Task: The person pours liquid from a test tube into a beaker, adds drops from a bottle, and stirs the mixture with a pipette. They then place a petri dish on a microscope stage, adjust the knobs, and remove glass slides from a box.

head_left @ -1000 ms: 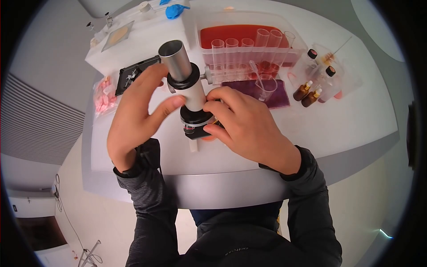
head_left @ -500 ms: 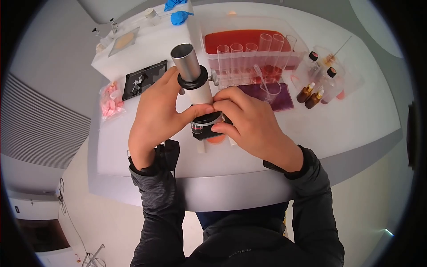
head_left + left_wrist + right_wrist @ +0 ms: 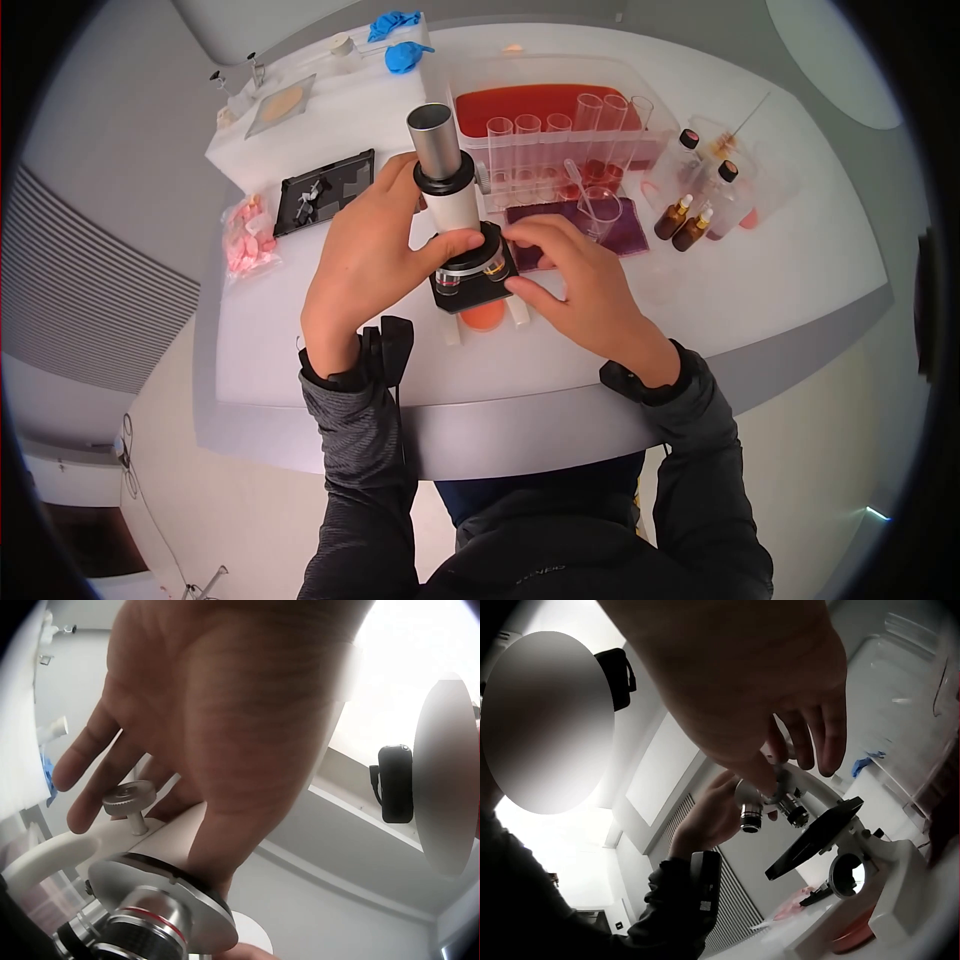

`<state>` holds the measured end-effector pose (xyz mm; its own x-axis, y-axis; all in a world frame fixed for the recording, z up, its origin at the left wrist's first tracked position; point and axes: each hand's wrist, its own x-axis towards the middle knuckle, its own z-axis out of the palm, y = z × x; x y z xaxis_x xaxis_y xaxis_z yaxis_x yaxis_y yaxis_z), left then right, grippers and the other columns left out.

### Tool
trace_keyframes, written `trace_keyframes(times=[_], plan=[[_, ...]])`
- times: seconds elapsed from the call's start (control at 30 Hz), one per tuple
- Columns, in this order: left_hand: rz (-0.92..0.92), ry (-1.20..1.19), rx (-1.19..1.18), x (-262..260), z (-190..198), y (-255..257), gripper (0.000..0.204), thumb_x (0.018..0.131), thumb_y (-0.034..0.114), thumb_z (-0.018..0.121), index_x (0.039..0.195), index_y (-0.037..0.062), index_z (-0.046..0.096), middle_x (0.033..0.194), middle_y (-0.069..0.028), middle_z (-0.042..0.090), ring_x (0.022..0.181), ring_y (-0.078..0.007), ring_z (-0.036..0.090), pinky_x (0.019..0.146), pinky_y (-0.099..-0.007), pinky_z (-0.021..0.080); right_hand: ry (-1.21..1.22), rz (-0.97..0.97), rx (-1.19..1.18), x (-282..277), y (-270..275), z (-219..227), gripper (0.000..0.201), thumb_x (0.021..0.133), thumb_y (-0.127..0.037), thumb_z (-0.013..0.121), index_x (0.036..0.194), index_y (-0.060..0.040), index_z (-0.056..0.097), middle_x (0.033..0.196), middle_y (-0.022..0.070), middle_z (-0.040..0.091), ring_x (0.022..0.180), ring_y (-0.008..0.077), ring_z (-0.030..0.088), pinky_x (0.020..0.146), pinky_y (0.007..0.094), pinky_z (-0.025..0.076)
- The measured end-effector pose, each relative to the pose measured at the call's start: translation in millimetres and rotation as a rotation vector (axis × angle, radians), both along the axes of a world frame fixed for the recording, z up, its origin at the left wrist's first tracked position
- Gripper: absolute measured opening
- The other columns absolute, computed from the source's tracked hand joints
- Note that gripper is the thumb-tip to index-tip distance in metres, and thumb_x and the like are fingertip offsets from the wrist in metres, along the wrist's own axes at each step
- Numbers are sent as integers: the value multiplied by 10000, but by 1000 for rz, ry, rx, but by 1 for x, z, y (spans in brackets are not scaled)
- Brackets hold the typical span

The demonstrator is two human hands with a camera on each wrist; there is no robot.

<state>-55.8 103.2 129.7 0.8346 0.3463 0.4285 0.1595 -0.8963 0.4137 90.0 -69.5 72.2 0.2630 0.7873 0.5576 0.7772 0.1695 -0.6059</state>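
Observation:
A white microscope (image 3: 452, 208) with a bare metal tube (image 3: 437, 148) on top stands near the table's front edge. My left hand (image 3: 365, 255) grips its body, thumb across the front just above the rotating nosepiece (image 3: 470, 264). In the left wrist view the other fingers extend behind, beside a knurled knob (image 3: 129, 799), over a red-ringed objective (image 3: 146, 930). My right hand (image 3: 585, 285) is at the nosepiece's right side, index fingertip at its edge and thumb lower, near a gold-ringed objective (image 3: 495, 268). Below is the black stage (image 3: 470, 298), above an orange disc (image 3: 483, 318).
Behind stand test tubes (image 3: 527, 155) before a bin of red liquid (image 3: 545, 105). A beaker with a pipette (image 3: 600, 210) sits on a purple mat (image 3: 632, 232). Bottles (image 3: 722, 198) are at right. A black case (image 3: 345, 185) and pink bag (image 3: 248, 240) lie left.
My left thumb has closed onto the microscope's body from the left. The nosepiece has turned, bringing a gold-ringed objective into view at its right. My right hand has shifted slightly right and down, uncovering the nosepiece's side.

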Motion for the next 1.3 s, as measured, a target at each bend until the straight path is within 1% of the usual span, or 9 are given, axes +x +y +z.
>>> trace_keyframes(times=[0.07, 0.17, 0.27, 0.37, 0.67, 1.07, 1.13, 1.23, 1.3], plan=[[20, 37, -14, -1, 3, -2, 607, 759, 375, 797, 1194, 16, 574, 1178, -124, 601, 855, -290, 633, 757, -385, 516, 43, -2, -2, 6, -5, -7, 314, 828, -109, 725, 1122, -71, 622, 1094, 73, 635, 882, 229, 652, 711, 330, 527], [16, 9, -11, 0, 2, -4, 622, 773, 385, 785, 1206, 3, 557, 1190, -125, 594, 837, -281, 637, 739, -379, 520, 229, 32, -113, 18, -14, -25, 226, 865, -72, 706, 1080, -35, 649, 983, 38, 667, 808, 115, 601, 666, 246, 477], [24, 30, -3, 1, 1, -4, 618, 778, 379, 783, 1211, 3, 552, 1194, -123, 588, 808, -269, 636, 713, -375, 520, 471, -21, -335, 19, -23, -38, 125, 903, -85, 670, 1012, -24, 671, 861, -2, 669, 732, 55, 570, 637, 220, 447], [8, 18, -23, 1, 0, -4, 623, 779, 371, 785, 1214, -5, 546, 1184, -121, 589, 790, -262, 634, 693, -367, 515, 482, 30, -397, 20, -30, -50, 118, 925, -110, 652, 999, -20, 672, 786, -13, 657, 673, 38, 547, 627, 211, 439], [24, 13, -53, 1, 1, -11, 581, 770, 329, 804, 1156, -17, 542, 1074, -119, 573, 733, -250, 611, 638, -369, 489, 554, -13, -411, 17, -35, -63, 94, 936, -84, 632, 969, -4, 670, 735, 6, 619, 647, 51, 579, 590, 206, 442], [-14, -20, -84, 6, 0, -8, 529, 757, 266, 816, 1133, 3, 554, 1107, -119, 577, 731, -262, 632, 621, -361, 494, 541, 27, -449, 18, -33, -81, 108, 891, -142, 660, 947, -51, 679, 705, 59, 657, 604, 146, 611, 604, 282, 473], [-5, -22, -110, 7, 1, -9, 527, 754, 260, 818, 1134, 6, 556, 1102, -119, 580, 731, -265, 629, 625, -360, 494, 383, 36, -472, 19, -36, -79, 105, 889, -146, 674, 928, -49, 677, 691, 57, 645, 605, 157, 615, 600, 285, 472], [38, 67, -140, 5, 3, -9, 672, 767, 261, 825, 1321, 36, 520, 1212, -79, 620, 924, -198, 622, 717, -311, 487, 143, 69, -504, 24, -41, -71, 117, 866, -173, 695, 899, -62, 679, 695, 65, 647, 600, 210, 615, 598, 314, 475], [37, 66, -146, 4, 2, -10, 672, 771, 256, 823, 1326, 33, 517, 1206, -79, 626, 936, -200, 624, 723, -313, 489, 45, 101, -525, 27, -46, -65, 128, 849, -193, 706, 883, -72, 677, 697, 64, 650, 605, 237, 616, 602, 336, 476]])
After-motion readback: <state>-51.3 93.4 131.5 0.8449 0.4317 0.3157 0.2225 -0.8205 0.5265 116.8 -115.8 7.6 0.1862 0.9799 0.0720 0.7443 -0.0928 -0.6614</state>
